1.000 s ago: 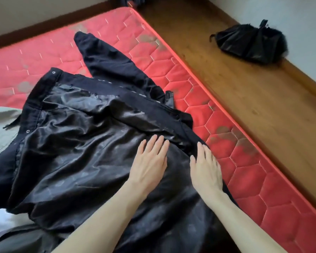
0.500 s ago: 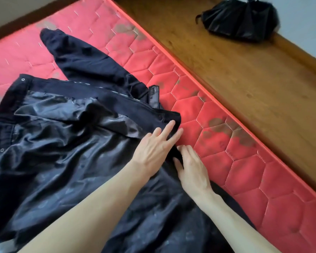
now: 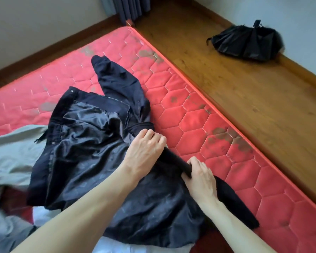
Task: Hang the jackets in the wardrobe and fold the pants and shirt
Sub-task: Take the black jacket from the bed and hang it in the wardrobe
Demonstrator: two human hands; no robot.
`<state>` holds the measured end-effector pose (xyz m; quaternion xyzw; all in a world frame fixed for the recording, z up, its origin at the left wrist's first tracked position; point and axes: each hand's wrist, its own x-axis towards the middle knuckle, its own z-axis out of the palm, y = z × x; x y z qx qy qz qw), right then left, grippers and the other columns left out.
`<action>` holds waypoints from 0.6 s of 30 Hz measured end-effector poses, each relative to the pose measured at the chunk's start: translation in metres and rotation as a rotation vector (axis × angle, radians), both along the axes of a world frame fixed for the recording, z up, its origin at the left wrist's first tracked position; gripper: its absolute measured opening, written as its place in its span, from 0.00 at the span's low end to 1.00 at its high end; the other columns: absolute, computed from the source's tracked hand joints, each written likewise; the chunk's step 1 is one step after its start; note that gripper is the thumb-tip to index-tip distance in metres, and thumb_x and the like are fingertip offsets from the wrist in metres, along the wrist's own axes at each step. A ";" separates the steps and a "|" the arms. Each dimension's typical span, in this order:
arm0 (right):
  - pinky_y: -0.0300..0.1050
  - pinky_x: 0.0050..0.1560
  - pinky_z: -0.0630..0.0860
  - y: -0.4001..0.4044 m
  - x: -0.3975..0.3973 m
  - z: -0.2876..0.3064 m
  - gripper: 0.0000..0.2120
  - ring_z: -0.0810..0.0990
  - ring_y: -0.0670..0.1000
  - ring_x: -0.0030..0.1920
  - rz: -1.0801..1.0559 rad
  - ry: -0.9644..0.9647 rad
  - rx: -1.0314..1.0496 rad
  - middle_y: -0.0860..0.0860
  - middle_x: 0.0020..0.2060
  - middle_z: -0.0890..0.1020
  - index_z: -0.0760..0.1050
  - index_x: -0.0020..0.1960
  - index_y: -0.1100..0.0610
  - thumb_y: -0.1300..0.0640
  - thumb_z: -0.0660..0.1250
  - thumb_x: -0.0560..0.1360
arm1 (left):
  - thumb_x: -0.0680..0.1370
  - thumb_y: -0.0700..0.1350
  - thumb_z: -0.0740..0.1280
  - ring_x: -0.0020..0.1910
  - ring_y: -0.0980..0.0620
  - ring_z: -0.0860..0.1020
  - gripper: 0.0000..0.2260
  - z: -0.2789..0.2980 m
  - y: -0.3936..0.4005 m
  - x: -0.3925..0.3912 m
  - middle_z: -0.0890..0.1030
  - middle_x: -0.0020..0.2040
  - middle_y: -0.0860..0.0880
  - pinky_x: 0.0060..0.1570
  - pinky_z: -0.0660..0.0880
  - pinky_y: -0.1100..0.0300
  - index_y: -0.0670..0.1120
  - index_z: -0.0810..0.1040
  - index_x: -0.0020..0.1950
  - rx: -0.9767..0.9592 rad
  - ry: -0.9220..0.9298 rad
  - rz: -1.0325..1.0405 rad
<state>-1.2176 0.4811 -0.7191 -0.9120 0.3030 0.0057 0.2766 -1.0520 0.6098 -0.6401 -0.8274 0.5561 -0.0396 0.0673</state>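
Meanwhile, from the head camera, a dark jacket (image 3: 91, 147) is seen spread lining-up on a red mattress (image 3: 217, 136), its front edge gripped by the left hand (image 3: 146, 148) and right hand (image 3: 199, 174), fingers curled. Soft and slippery, it is judged best taken at collar or shoulders.

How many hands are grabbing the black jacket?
2. The left hand grips the black jacket near its middle edge; the right hand grips that edge nearer the mattress side.
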 end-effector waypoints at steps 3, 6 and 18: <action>0.51 0.41 0.68 -0.003 -0.019 0.028 0.08 0.82 0.60 0.42 0.054 0.072 -0.027 0.50 0.37 0.82 0.73 0.49 0.53 0.57 0.72 0.78 | 0.71 0.38 0.72 0.40 0.45 0.80 0.08 0.048 0.026 -0.010 0.79 0.40 0.49 0.45 0.78 0.52 0.46 0.79 0.47 0.032 -0.020 0.090; 0.51 0.39 0.66 -0.014 -0.034 0.072 0.02 0.83 0.65 0.44 0.094 0.139 -0.026 0.55 0.37 0.84 0.75 0.52 0.52 0.56 0.65 0.82 | 0.78 0.38 0.65 0.49 0.43 0.79 0.09 0.099 0.057 -0.025 0.79 0.49 0.47 0.55 0.75 0.50 0.45 0.77 0.57 0.074 0.027 0.235; 0.48 0.40 0.69 0.008 -0.038 0.306 0.19 0.84 0.64 0.46 -0.037 -0.133 0.114 0.57 0.44 0.87 0.83 0.57 0.49 0.67 0.63 0.75 | 0.61 0.35 0.79 0.46 0.38 0.81 0.26 0.315 0.134 -0.132 0.81 0.48 0.42 0.48 0.79 0.47 0.39 0.80 0.58 -0.197 0.132 0.608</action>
